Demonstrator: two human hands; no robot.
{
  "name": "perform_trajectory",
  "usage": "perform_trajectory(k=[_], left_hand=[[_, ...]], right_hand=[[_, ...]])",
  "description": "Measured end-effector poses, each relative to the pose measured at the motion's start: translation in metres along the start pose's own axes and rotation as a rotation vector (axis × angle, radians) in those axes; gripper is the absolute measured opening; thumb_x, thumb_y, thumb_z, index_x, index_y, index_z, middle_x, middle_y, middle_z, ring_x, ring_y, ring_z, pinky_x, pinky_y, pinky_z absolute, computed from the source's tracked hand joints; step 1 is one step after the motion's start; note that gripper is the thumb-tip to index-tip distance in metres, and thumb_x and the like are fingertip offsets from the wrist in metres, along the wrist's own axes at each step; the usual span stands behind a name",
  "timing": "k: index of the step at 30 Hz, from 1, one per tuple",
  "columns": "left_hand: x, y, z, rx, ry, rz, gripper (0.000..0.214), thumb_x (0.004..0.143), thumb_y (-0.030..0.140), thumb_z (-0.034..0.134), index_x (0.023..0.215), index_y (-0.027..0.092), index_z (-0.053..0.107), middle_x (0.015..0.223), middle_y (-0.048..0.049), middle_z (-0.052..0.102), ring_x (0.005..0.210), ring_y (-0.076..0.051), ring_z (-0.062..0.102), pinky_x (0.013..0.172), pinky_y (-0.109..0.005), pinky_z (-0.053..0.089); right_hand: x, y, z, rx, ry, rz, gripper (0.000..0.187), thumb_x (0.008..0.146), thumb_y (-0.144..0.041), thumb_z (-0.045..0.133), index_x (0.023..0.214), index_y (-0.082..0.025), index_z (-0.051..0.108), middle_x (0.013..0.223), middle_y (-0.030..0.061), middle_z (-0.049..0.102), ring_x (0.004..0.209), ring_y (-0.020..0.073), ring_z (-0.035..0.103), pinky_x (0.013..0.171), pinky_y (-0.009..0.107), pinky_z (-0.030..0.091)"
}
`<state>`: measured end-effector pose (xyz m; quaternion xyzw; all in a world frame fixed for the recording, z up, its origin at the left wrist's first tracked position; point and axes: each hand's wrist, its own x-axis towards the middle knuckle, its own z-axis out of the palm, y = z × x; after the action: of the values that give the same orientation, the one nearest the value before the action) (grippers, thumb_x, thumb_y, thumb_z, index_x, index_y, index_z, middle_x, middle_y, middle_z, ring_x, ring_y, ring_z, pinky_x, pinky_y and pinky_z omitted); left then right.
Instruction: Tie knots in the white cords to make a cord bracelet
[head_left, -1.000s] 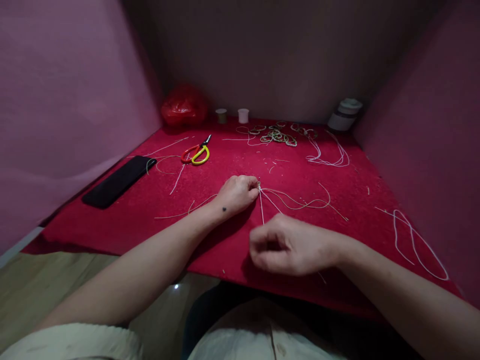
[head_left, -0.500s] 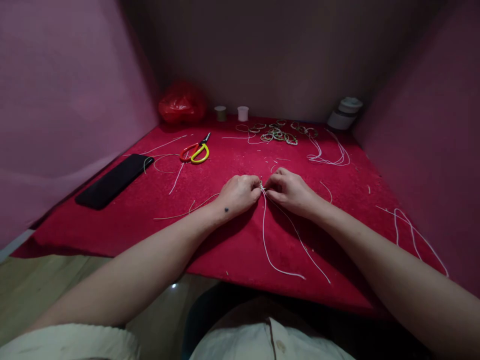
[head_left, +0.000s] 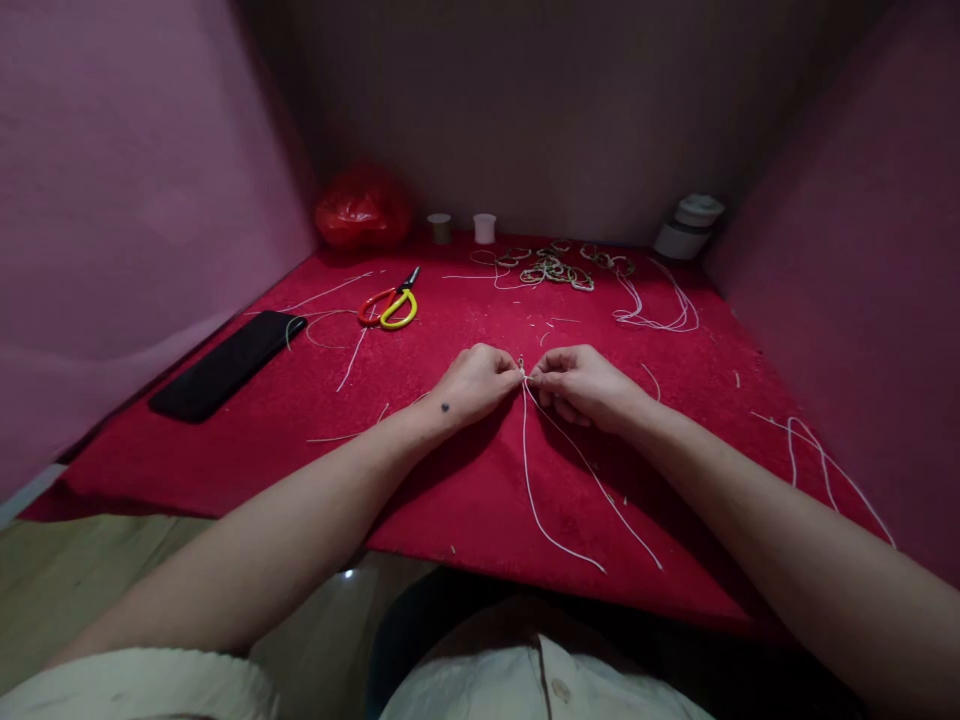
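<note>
Thin white cord (head_left: 528, 470) hangs from a small knotted piece (head_left: 522, 368) between my hands, its two long tails lying on the red cloth toward me. My left hand (head_left: 480, 382) is closed, thumb and forefinger pinching the cord at the knot. Close beside it on the right, my right hand (head_left: 581, 382) pinches a strand of the same cord between thumb and forefinger, its other fingers curled below. The fingertips partly hide the knot, so its form is hard to make out.
Red-and-yellow scissors (head_left: 397, 308) and a black phone (head_left: 229, 365) lie left. Behind are a red plastic bag (head_left: 364, 210), two small cups (head_left: 484, 229), knotted cord loops (head_left: 551, 269) and a white-lidded container (head_left: 688, 228). Cord pieces (head_left: 825, 460) lie right. Pink walls (head_left: 847, 260) flank the cloth.
My right hand has turned and its fingers have shifted slightly, with the thumb and forefinger now stretched toward the knot. My left hand stays at the knot. The cord tails have shifted a little.
</note>
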<state>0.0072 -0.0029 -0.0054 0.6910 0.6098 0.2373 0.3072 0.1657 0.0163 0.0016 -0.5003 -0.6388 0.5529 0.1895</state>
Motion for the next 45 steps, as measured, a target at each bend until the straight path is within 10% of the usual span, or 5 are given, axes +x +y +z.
perform_trajectory(k=[15,45], left_hand=[[0.004,0.008,-0.014,-0.412,-0.273,-0.354,0.034,0.084,0.029,0.054,0.054,0.019,0.042,0.036,0.0065,0.030,0.028,-0.005,0.021,0.034,-0.024,0.012],[0.003,-0.004,-0.008,-0.281,-0.180,-0.145,0.024,0.081,0.028,0.055,0.062,0.014,0.055,0.048,0.0044,0.043,0.041,-0.005,0.034,0.042,-0.019,0.023]], right_hand=[[0.009,-0.001,0.000,0.102,-0.026,0.051,0.033,0.074,-0.034,0.072,0.056,-0.017,0.050,0.041,-0.0062,0.044,0.026,0.0020,0.029,0.026,0.019,0.017],[0.007,-0.005,0.003,-0.012,-0.024,0.081,0.017,0.082,-0.013,0.054,0.066,-0.016,0.056,0.043,-0.0089,0.042,0.029,0.0018,0.032,0.030,0.016,0.022]])
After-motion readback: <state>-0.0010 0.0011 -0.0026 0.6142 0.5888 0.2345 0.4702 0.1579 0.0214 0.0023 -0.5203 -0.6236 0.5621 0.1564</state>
